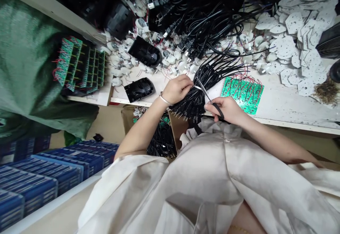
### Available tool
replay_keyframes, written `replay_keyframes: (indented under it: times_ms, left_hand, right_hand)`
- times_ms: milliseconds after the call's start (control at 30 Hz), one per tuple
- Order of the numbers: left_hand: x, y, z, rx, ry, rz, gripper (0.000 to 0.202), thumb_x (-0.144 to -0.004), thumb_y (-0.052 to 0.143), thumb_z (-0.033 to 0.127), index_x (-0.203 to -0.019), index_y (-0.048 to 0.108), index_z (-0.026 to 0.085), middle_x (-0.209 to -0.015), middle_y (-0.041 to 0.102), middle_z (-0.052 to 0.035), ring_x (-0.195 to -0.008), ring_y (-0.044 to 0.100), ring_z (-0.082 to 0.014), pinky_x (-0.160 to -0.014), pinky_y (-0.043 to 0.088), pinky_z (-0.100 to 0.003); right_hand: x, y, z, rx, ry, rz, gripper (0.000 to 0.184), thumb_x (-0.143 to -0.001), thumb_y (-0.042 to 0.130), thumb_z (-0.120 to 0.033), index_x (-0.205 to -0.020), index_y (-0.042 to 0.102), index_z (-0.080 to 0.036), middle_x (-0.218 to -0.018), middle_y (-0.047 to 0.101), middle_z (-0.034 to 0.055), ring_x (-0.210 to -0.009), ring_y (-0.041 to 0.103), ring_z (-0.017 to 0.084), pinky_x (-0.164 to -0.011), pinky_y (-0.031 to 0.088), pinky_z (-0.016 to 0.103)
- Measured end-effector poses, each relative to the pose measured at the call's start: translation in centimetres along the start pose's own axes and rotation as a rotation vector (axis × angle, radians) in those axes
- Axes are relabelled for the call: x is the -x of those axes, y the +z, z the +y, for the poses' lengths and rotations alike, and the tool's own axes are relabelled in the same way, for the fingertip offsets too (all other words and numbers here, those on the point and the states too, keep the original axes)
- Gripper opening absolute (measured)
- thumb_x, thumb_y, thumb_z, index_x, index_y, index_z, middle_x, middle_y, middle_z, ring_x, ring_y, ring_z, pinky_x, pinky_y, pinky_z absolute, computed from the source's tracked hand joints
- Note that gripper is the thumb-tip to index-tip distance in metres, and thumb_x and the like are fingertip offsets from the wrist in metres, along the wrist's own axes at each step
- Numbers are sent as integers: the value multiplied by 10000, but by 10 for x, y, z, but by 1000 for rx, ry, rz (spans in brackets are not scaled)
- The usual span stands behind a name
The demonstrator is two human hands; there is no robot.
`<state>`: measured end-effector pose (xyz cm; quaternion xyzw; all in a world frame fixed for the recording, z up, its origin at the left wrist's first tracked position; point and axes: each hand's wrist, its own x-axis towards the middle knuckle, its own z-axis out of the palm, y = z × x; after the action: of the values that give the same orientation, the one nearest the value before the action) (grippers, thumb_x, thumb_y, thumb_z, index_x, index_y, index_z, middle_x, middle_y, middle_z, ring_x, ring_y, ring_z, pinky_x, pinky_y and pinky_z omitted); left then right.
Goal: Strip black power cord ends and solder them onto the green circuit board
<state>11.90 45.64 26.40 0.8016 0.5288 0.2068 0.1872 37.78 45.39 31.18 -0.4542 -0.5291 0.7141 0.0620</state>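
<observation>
Head view, looking down over the edge of the worktable (292, 118).

Left hand (177, 89): closed around a bundle of black cords (212, 73), pinching it at a white tie (198, 87) that wraps the bundle. Silver bracelet (164, 100) on that wrist.

Right hand (228, 109): closed through the black handles of a pair of scissors (209, 100). The blades point up and left, and the tips touch the tie right beside the left fingertips.

Bundle position: lies between the two hands at the near table edge. Its long axis is diagonal, with the plug ends (188, 109) low and toward the body and the loose wire ends fanning up and right over the table. The left hand is on the tie itself; the right hand sits lower right, reaching it only by the blades.

Surroundings: a green circuit board (243, 91) lies just right of the bundle, under the wire ends. Black plastic housings (139, 88) sit to the left. A large tangle of power cords (202, 10) lies behind and a heap of white round boards (292, 32) far right. More green boards (79, 63) are stacked at left, with blue crates (53, 170) below.

Obstruction: the left fingers crowd the blade tips. I cannot tell how far the blades are parted.
</observation>
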Motion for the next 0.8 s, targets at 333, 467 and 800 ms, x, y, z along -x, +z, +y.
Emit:
replay_keyframes:
  times_ms: [333,467,800]
  left_hand:
    - [0,5,-6,5,123,94,253,-991,496,247,-959,730,157,-965,721,-90,-908,692,-178,-819,574,-315]
    - [3,10,-6,12,176,188,204,-992,525,207,-978,716,138,-949,723,-89,-891,696,-167,-811,580,-298]
    - [7,11,0,5,114,205,171,-984,548,193,-979,713,146,-947,725,-75,-902,701,-165,-829,575,-299]
  right_hand:
    - [17,-14,-20,-17,192,-176,666,-614,742,-820,-563,589,-174,-441,615,9,-374,527,73,-396,315,207]
    - [20,-8,-17,1,174,-156,676,-642,715,-829,-562,579,-171,-448,624,8,-381,528,63,-409,335,200]
    - [20,-10,-17,-2,161,-148,694,-612,725,-839,-525,569,-168,-434,617,17,-375,529,64,-403,349,196]
